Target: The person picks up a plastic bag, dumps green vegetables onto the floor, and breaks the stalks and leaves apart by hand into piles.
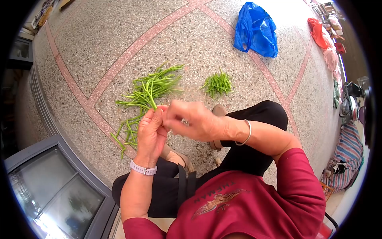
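Note:
My left hand (150,133), with a pale watch on its wrist, pinches a green vegetable stem (151,95) between thumb and fingers. The stem's thin branches point away from me. Curled and slightly blurred, my right hand (195,119) meets the left fingertips at the stem's lower end; what its own fingertips grip is hidden. Below the hands, a larger loose heap of long green stems (159,83) lies on the floor, with scattered stem pieces (129,131) nearer me. To the right sits a smaller pile of cut green stems (218,84).
A blue plastic bag (256,32) rests on the speckled floor (191,44), farther off to the right. A grey-framed glass panel (55,183) stands at lower left. Along the right edge are a striped cloth bag (344,159) and red and pink cloths (322,38).

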{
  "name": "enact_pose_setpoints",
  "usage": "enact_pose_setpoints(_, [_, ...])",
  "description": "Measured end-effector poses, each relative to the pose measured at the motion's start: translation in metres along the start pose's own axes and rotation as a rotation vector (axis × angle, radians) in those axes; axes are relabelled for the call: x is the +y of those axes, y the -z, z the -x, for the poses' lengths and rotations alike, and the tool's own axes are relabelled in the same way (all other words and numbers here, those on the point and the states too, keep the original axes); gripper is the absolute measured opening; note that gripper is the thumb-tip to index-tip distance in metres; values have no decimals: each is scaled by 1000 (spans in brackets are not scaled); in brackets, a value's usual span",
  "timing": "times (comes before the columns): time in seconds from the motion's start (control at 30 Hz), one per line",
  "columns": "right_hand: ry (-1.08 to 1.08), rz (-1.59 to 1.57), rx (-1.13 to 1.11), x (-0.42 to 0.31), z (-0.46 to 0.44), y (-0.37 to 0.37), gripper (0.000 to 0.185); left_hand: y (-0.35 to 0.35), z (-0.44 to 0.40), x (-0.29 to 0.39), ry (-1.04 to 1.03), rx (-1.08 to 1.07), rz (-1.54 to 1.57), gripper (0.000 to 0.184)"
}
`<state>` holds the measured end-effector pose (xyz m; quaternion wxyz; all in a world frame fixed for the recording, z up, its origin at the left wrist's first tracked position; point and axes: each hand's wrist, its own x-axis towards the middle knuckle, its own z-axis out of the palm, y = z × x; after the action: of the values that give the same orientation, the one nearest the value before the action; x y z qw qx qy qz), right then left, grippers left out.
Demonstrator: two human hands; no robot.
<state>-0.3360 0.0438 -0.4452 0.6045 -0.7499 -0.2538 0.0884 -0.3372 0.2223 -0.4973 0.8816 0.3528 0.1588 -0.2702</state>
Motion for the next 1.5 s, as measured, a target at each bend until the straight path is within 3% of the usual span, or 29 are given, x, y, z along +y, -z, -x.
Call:
enact_pose_setpoints(0.13, [215, 63, -563, -32, 22, -18, 16, 11, -6, 2, -62, 67, -77, 21])
enact_pose_setpoints(0.2, [251, 235, -422, -12, 30, -23, 17, 13, -4, 7, -61, 26, -125, 21])
enact_pose_setpoints(0.27, [-344, 5, -7, 1, 15, -8, 21, 3, -1, 4, -29, -23, -188, 24])
enact_pose_setpoints(0.33, [-548, -208, 151, 30, 4, 8, 30, 4, -1, -2, -19, -97, -273, 26])
enact_pose_setpoints(0.37, [-625, -130, 84, 18, -5, 21, 32, 5, 0, -6, -37, -114, -333, 30])
enact_pose_setpoints(0.47, [-550, -252, 31, 24, -1, 18, 32, 0, 4, -15, -1, -118, -421, 28])
enact_pose_setpoints(0.6, [-595, -446, 158, 29, 5, 14, 25, -6, 7, -12, 51, -84, -407, 26])
enact_pose_setpoints(0.93, [-571, -547, 170, 31, 9, 11, 25, -13, 14, -22, -131, -52, -805, 26])
enact_pose_setpoints(1.03, [-598, -789, 172, 33, 14, 7, 24, -19, 18, -21, -188, -62, -825, 25])
enact_pose_setpoints(1.13, [-560, -818, 73, 39, 19, 8, 24, -27, 22, -25, -262, -90, -900, 22])
enact_pose_setpoints(1.33, [-812, -217, -153, 49, 20, 18, 19, 5, 24, -48, -337, -219, -1374, 14])
enact_pose_setpoints(1.4, [-861, -118, -53, 74, 25, 25, 15, 21, 24, -49, -321, -274, -1441, 14])
enact_pose_setpoints(1.5, [-985, 121, 34, 148, 38, 43, 13, 58, 22, -51, -116, -70, -1475, 15])
